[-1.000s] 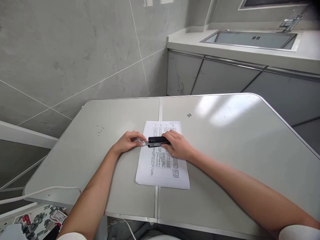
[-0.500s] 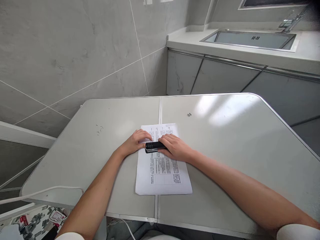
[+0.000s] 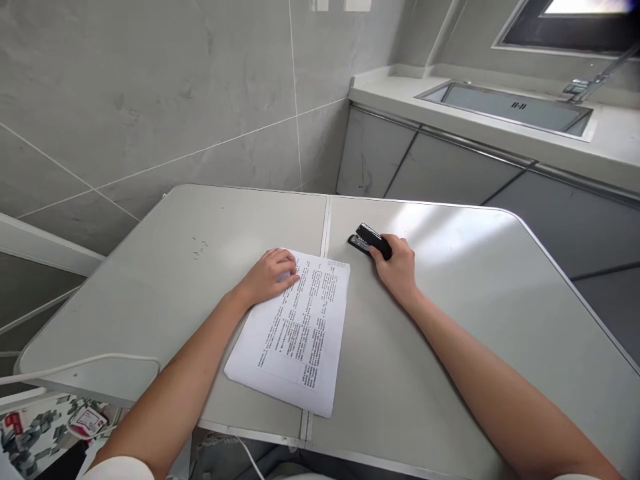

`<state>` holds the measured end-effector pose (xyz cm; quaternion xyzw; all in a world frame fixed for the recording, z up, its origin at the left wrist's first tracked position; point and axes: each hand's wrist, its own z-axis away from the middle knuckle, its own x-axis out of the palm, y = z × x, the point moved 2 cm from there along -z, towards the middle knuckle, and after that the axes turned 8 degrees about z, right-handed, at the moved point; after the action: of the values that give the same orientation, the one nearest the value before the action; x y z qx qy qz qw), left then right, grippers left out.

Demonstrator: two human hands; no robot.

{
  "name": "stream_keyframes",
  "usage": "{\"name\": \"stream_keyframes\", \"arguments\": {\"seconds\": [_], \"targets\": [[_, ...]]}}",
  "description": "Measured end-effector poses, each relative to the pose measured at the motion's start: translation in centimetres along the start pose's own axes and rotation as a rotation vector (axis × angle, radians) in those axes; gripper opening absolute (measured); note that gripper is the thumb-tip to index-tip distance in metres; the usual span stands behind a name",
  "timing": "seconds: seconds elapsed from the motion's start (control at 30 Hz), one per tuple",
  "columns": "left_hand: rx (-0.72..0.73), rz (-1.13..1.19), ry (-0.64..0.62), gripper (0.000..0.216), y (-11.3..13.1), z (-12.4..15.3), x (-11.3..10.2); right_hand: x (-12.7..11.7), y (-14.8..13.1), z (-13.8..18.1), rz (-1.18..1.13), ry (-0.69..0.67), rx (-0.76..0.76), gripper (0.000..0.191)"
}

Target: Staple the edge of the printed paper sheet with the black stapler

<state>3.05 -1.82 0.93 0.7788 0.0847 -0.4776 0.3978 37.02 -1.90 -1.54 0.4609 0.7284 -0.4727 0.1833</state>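
A printed paper (image 3: 305, 333) lies slanted across the table's middle seam, its text running lengthwise. My left hand (image 3: 274, 275) rests at its upper left edge, fingers curled over the paper; the exact grip underneath is partly hidden. To the right of the paper, my right hand (image 3: 399, 267) is closed round the rear of a black stapler (image 3: 373, 239). The stapler's jaws point to the upper left and stand apart. It is at or just above the tabletop; I cannot tell whether it touches.
Several tiny staple-like bits (image 3: 200, 248) are scattered on the left of the white table (image 3: 475, 320). A white cable (image 3: 100, 361) crosses the left front edge. Beyond the table stand a grey tiled wall (image 3: 200, 87) and a counter with a sink (image 3: 510, 107).
My right hand has lifted the stapler off the paper and carried it to the upper right. The paper has turned and shifted left with my left hand. The camera view has tilted slightly.
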Motion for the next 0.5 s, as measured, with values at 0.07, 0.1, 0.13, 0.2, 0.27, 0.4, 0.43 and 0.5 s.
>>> {"name": "stream_keyframes", "arguments": {"seconds": [0.07,0.1,0.13,0.2,0.27,0.4,0.43,0.5], "targets": [[0.044,0.034,-0.069,0.023,0.3,0.0,0.3,0.1,-0.1,0.0,-0.004,-0.068,-0.037,0.021],[0.061,0.041,-0.106,0.03,0.4,0.0,0.5,0.1,-0.3,0.1,-0.009,-0.097,-0.061,0.022],[0.064,0.037,-0.128,0.035,0.4,0.0,0.6,0.2,-0.5,0.2,-0.016,-0.123,-0.085,0.023],[0.021,0.001,-0.113,0.038,0.2,0.0,0.6,0.1,-1.0,0.4,-0.037,-0.162,-0.135,0.027],[-0.044,-0.047,-0.057,0.037,-0.2,0.1,0.5,0.0,-1.3,0.4,-0.067,-0.185,-0.186,0.034],[-0.084,-0.087,-0.018,0.037,-0.6,0.3,0.3,-0.1,-1.8,0.4,-0.131,-0.259,-0.28,0.038],[-0.085,-0.09,-0.018,0.037,-0.5,0.3,0.3,-0.2,-1.9,0.4,-0.142,-0.276,-0.299,0.037],[-0.089,-0.096,-0.024,0.037,-0.4,0.2,0.3,-0.3,-2.0,0.5,-0.156,-0.283,-0.333,0.035]]}}
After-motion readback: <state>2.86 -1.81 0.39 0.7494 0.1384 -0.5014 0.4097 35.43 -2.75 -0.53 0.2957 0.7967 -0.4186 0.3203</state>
